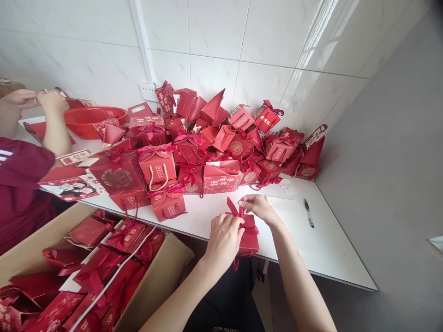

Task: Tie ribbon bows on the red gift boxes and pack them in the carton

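Box (250, 240) sits at near table (332, 258) edge, centre. Left hand (224, 237) wrapped around its left side, gripping. Right hand (258, 207) pinches ribbon (232, 207) on top of box. Pile (194, 147) of red boxes just beyond. Pen (309, 212) on paper (289, 210) to the right. Carton (162, 276) near left, holding more boxes. Another person's hands (34, 99) far left by basin (90, 121).

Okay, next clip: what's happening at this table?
A person's left hand grips a small red gift box at the edge of the white table, while the right hand pinches its ribbon. A pile of red boxes covers the table behind. To the left, another person's hands are near a red basin, and an open carton holds more boxes.
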Available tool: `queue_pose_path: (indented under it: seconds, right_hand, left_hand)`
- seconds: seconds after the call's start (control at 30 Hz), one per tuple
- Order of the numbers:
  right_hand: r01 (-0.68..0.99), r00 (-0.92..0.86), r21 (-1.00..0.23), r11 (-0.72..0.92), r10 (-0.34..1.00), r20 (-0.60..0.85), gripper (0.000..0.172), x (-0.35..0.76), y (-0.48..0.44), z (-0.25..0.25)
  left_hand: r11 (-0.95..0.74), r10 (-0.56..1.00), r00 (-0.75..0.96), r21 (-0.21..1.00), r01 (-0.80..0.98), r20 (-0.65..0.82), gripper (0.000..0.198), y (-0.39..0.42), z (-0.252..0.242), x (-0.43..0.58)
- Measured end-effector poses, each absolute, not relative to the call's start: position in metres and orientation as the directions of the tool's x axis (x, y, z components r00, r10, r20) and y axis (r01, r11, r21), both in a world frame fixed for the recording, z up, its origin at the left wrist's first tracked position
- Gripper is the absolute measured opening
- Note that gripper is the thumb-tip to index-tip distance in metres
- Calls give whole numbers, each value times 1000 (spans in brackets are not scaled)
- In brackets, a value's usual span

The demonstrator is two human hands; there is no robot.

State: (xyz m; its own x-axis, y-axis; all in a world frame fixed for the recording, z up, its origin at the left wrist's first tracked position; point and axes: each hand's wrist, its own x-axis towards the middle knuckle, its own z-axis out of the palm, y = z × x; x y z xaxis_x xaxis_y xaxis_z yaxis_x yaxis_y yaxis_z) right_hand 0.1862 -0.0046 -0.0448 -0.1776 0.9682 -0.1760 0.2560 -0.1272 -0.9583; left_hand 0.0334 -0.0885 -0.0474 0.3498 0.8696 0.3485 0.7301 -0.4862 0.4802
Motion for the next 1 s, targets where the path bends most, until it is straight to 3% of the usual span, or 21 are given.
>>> queue_pose_path:
  seconds: [0.23, 0.67, 0.77, 0.9, 1.0]
  right_hand:
    - [314, -132, -936, -157, 969, -207, 35, 183, -2, -49]
    - [467, 68, -879, -97, 995, -74, 25, 178, -4, -55]
    - [458, 103, -886, -75, 994, -31, 22, 184, -13, -49]
    - [454, 277, -890, 26, 946, 169, 40, 199, -54, -42]
    - [443, 248, -897, -3, 961, 119, 40, 201, -92, -41]
  left_hand:
    - [-517, 848, 368, 437, 736, 382, 12, -87, -50, 33]
    - [-504, 858, 369, 448, 739, 357, 15, -86, -51, 34]
    - [-496, 866, 364, 484, 721, 344, 15, -86, -49, 33]
    - [-497, 865, 304, 605, 623, 398, 15, -88, -48, 28]
    - [-406, 898, 119, 693, 596, 423, 16, -88, -49, 21]
